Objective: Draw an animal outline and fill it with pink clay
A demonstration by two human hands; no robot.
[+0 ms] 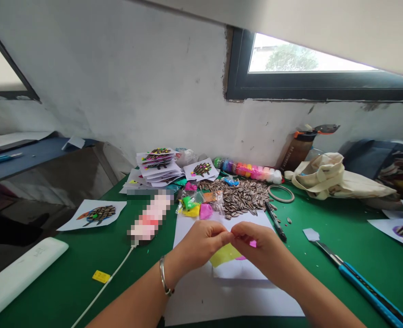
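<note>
My left hand [201, 241] and my right hand [256, 241] meet at the fingertips above a white sheet [194, 296]. Both are closed in a pinch, and whatever lies between the fingers is too small to make out. Under them, a smaller paper carries a flat yellow-green patch [226, 255], with bits of pink showing beside it. Just beyond the hands lie small bags of yellow [191, 212], green and pink [206, 211] clay. A heap of striped sunflower seeds [245, 196] spreads behind them.
Stacked seed pictures [158, 168] stand at the back. A black pen [275, 222] and tape ring [281, 193] lie right of the seeds, a blue cutter [368, 287] farther right. At left are a picture card [97, 215], a white cable [105, 284] and a long white object [23, 269].
</note>
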